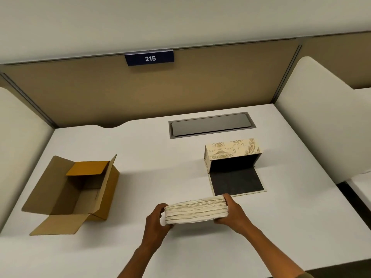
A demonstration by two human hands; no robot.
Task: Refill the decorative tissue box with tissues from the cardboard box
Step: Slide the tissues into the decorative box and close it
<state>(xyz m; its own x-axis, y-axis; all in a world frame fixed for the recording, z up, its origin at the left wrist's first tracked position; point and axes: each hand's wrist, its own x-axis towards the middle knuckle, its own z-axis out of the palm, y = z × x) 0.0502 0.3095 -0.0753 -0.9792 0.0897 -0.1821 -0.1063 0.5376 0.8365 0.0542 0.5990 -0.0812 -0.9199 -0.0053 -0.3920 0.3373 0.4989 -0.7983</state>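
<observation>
You are about midway: the stack of tissues (pixel 195 211) is out of the cardboard box (pixel 72 193), which sits open and looks empty at your left, and you hold the stack over the table (pixel 140 153), your left hand (pixel 157 220) and right hand (pixel 230 210) each clamped on an end. What remains is to slide it into the decorative tissue box (pixel 233 152), lying on its side beyond your right hand with its dark flap (pixel 237 181) folded down toward you, then close it. Nothing blocks the path; the metal cable hatch (pixel 211 125) lies behind
</observation>
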